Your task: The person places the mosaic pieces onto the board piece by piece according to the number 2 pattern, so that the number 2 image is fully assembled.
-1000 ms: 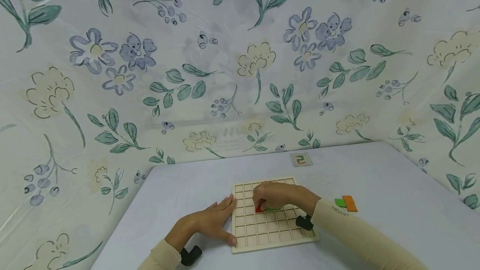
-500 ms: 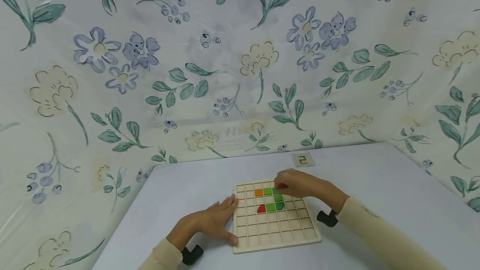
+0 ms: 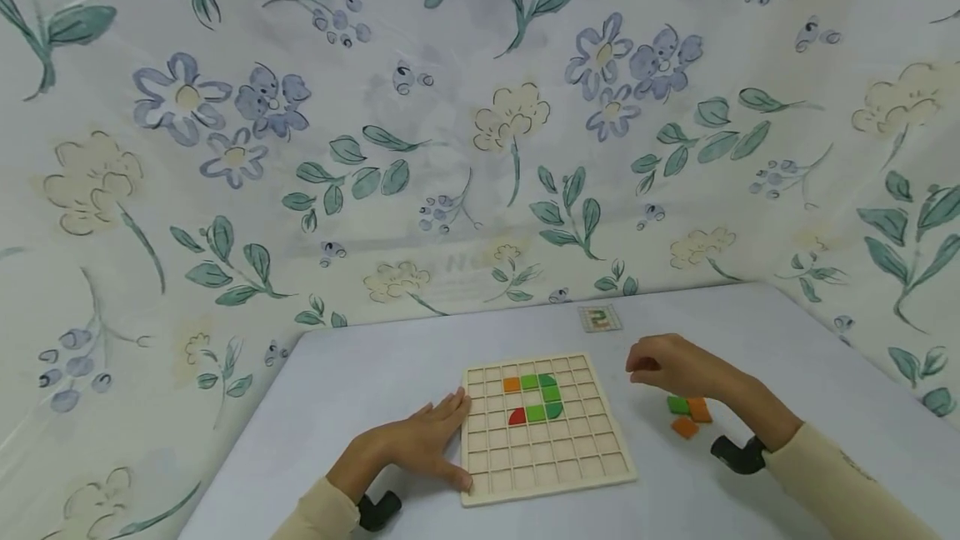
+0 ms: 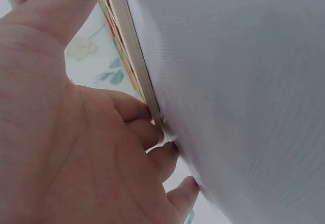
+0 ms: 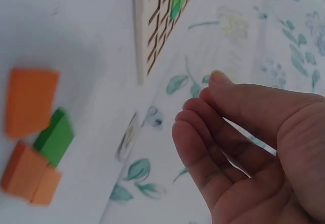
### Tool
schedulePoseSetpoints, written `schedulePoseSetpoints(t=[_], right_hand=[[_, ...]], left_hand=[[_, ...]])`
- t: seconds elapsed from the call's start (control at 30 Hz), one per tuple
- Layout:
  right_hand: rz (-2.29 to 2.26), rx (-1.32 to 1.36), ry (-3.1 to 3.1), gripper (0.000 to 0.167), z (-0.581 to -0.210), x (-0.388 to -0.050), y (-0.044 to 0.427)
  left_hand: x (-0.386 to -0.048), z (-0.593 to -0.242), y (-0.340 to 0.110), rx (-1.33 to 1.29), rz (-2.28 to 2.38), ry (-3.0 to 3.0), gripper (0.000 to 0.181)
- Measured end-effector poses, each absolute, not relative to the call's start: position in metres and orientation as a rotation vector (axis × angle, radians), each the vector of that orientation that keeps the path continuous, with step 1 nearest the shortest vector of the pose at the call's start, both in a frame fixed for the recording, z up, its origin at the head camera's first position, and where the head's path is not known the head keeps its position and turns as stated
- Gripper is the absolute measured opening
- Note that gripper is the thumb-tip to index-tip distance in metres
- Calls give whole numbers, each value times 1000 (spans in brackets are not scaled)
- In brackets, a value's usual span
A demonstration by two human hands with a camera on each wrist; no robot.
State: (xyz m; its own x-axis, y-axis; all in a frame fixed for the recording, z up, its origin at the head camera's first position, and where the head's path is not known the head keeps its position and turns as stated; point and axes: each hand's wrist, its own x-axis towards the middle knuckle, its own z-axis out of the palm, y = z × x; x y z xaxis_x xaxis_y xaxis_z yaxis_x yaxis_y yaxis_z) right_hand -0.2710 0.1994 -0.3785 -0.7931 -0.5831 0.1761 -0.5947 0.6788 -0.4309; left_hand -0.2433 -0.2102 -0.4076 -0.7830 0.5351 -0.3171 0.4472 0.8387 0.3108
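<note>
A wooden grid board (image 3: 551, 450) lies on the white table. Coloured tiles sit in its upper cells: an orange square tile (image 3: 512, 385), several green tiles (image 3: 551, 393) in a bent row, and a red rounded tile (image 3: 517, 417). My left hand (image 3: 423, 444) rests along the board's left edge, fingers extended and thumb near the lower left corner; the left wrist view shows fingertips (image 4: 165, 155) touching that edge. Right of the board, my right hand (image 3: 675, 367) hovers over the table. In the right wrist view its fingers (image 5: 195, 148) are loosely bent, with nothing between them and the thumb.
Loose tiles lie right of the board below my right hand: a green one (image 3: 677, 405) and orange ones (image 3: 684, 427). A small pattern card (image 3: 600, 318) lies near the table's back edge. Floral cloth (image 3: 450, 148) hangs behind the table.
My right hand has lifted from the red tile, passed the board's upper right cells and moved off to the right, uncovering the tiles. The left hand stays at the edge.
</note>
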Motion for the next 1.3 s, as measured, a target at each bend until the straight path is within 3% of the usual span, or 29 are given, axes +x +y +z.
schedulePoseSetpoints(t=[0.53, 1.3], right_hand=[[835, 822, -3039, 9, -395, -262, 241], [668, 798, -3112, 15, -411, -264, 242]], left_hand=[[-241, -409, -213, 722, 334, 2626, 121], [-243, -407, -210, 729, 330, 2620, 121]])
